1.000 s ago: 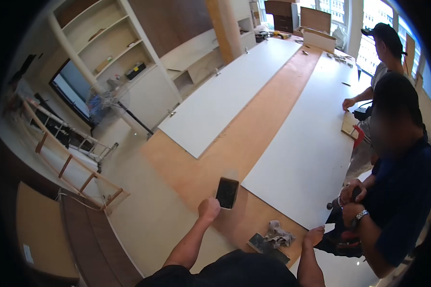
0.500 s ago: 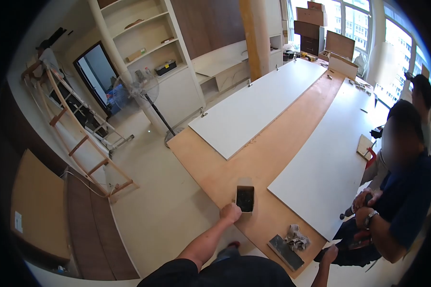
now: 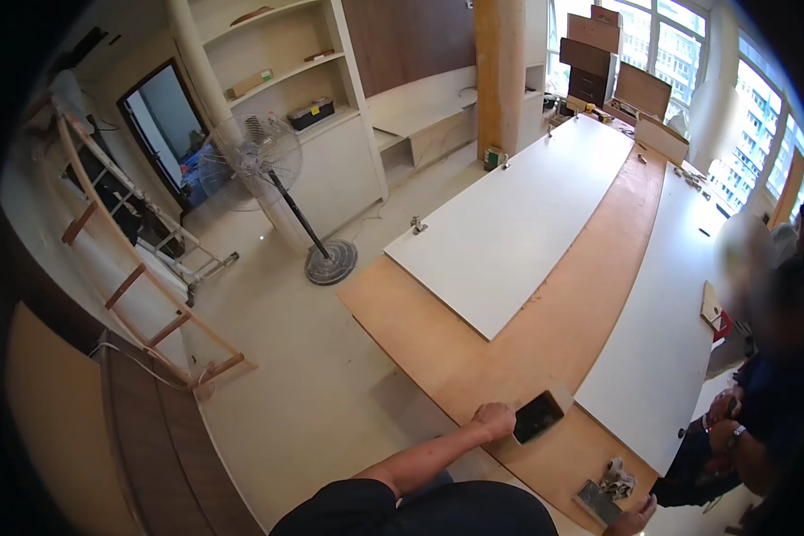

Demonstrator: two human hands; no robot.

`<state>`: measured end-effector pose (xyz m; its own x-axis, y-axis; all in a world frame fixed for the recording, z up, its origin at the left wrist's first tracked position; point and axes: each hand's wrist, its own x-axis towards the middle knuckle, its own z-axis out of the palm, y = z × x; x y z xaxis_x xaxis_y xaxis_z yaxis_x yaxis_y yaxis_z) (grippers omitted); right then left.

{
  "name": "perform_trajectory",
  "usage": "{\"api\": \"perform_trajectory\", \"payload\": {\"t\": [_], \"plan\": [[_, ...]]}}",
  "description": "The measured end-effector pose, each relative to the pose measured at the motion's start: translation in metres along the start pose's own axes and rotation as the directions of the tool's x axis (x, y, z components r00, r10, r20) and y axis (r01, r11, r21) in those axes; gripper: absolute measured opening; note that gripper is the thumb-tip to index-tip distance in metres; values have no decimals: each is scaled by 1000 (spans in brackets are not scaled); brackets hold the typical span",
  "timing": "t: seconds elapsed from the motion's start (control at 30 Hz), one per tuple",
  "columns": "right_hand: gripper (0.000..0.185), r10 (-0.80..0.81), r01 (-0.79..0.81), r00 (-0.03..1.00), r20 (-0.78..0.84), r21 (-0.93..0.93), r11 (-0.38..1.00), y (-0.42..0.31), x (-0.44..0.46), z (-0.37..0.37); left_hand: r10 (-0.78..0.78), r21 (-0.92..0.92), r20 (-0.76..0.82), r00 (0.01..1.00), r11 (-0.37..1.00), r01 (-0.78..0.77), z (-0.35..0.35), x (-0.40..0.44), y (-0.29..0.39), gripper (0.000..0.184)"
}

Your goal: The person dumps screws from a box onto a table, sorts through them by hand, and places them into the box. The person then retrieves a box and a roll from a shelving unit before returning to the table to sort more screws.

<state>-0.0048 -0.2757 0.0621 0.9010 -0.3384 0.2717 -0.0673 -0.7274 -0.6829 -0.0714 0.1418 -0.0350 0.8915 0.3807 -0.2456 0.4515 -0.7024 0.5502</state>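
Observation:
My left hand (image 3: 495,420) is closed on the near side of a small open box (image 3: 540,417) with dark contents, over the wooden table (image 3: 473,375). At the table's near right corner, my right hand (image 3: 632,518) lies by the edge, close to a dark flat block (image 3: 598,503); its fingers are too small to read. A crumpled grey rag (image 3: 617,480) rests beside the block. Two long white panels lie on the table: the left panel (image 3: 518,232) carries metal hinges (image 3: 418,225) along its outer edge, and the right panel (image 3: 643,348) reaches the right side.
A co-worker in dark clothes (image 3: 782,384) stands at the right, with another person partly hidden behind. A standing fan (image 3: 330,262) is on the floor left of the table. Ladders (image 3: 143,290) lean at the far left. Cardboard boxes (image 3: 643,94) stand at the table's far end.
The view has swung left, so the table appears farther right. My left hand and the box have shifted right in view, and the box is now tilted. The co-workers sit nearer the right edge.

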Motion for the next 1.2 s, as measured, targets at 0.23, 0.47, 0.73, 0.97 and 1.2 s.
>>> {"api": "perform_trajectory", "payload": {"t": [0.23,0.47,0.73,0.97,1.2], "plan": [[29,-115,64,938,328,162,985,-46,-63,92,89,194,211,973,972,-131,-23,14,-64,24],[44,-3,-361,619,785,288,887,-95,-99,142,24,129,-74,997,992,-15,-30,-8,-48,31],[63,19,-485,301,953,136,864,-118,-94,192,13,191,-49,999,982,-3,-33,5,-42,31],[81,-67,-556,194,979,166,815,-122,-87,215,75,-76,88,993,995,-68,-22,16,-73,35],[101,-429,-103,481,764,536,838,-128,-62,224,19,-559,641,767,696,451,-35,66,-50,28]]}}
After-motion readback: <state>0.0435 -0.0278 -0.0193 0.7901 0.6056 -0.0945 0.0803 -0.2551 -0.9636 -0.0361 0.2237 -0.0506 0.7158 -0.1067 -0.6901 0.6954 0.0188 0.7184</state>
